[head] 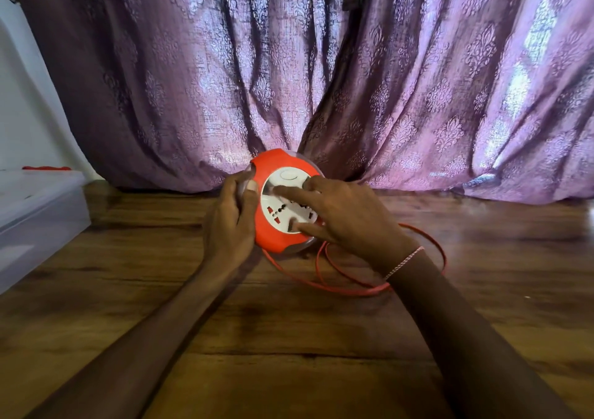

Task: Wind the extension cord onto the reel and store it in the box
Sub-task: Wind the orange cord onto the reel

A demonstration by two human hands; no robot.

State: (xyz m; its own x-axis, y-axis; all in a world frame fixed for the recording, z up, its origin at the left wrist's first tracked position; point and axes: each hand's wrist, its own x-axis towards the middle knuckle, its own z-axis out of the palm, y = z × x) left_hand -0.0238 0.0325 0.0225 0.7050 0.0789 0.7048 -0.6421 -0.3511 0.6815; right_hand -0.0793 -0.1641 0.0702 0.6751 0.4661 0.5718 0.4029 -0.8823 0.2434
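Showing head view: left hand (229, 217) grips left rim of orange reel (277, 208), fingers (248, 190) curled round edge. Reel at centre, tilted, white socket face toward camera; whether lower edge touches wooden worktop (289, 354) cannot be told. Right hand (344, 217) lies on socket face, fingers (291, 193) spread wide, fairly straight, holding nothing. Red cord (360, 292) in loose loops on worktop, right of and nearer than reel, passing beneath right wrist; pink bracelet (405, 262) on that wrist. Translucent box (41, 213) at left edge, well apart from reel. Purple curtain (321, 81) behind.

Wooden surface (289, 338) carries looped red cord (363, 292) and a translucent box (38, 219).
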